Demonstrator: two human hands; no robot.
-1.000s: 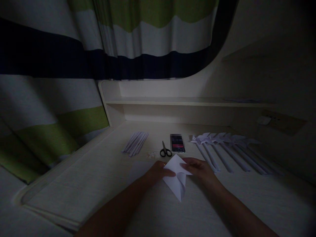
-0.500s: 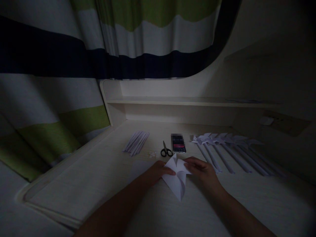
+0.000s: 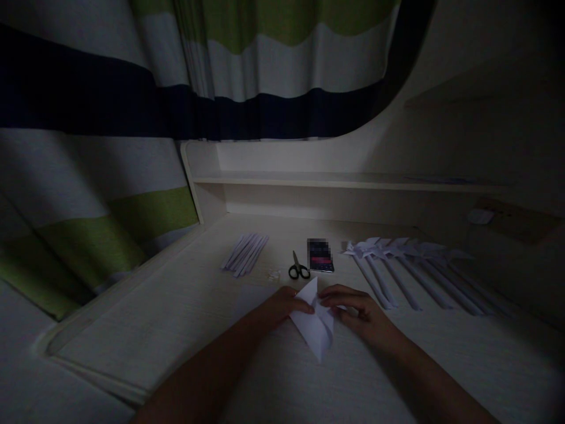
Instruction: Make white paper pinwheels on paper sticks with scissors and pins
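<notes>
**Inspector:** Two hands on one item. The left hand (image 3: 282,306) and right hand (image 3: 353,306) both pinch the folded white paper (image 3: 315,324), which lies on the table (image 3: 185,312) just in front of the person.

**Clerk:** Change against the earlier frame?

**Inspector:** The right hand's fingers (image 3: 329,297) have moved inward over the paper's upper flap, pressing it flatter; the raised tip stands lower than before. The left hand has barely shifted.

**Clerk:** Edges and clearance?

**Inspector:** Scissors (image 3: 299,268) and a phone (image 3: 320,256) sit just beyond the paper. Paper strips (image 3: 245,256) lie to the far left; a row of paper pinwheels (image 3: 397,265) runs near the right hand. Bare table surface remains toward the left edge (image 3: 110,294).
</notes>
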